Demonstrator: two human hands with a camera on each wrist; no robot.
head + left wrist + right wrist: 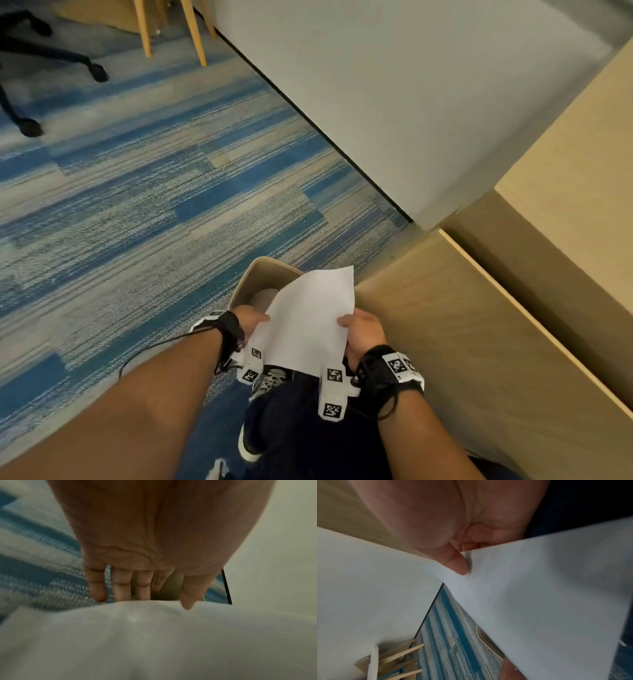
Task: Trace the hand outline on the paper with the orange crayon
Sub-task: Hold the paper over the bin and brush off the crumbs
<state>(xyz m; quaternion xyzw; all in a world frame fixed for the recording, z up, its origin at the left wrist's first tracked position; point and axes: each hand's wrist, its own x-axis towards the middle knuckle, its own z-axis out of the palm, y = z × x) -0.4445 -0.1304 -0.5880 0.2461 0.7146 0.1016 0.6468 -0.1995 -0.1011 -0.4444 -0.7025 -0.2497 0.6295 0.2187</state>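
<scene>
While both hands hold it over the wooden bin (pixel 260 274), the white paper (pixel 308 318) sits at six o'clock: left hand (pixel 248 320) fingers straight beneath, thumb on top; right hand (pixel 363 334) pinching its three-o'clock edge.

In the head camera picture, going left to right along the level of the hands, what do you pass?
Blue striped carpet → left hand → white paper → right hand → light wooden cabinet.
</scene>
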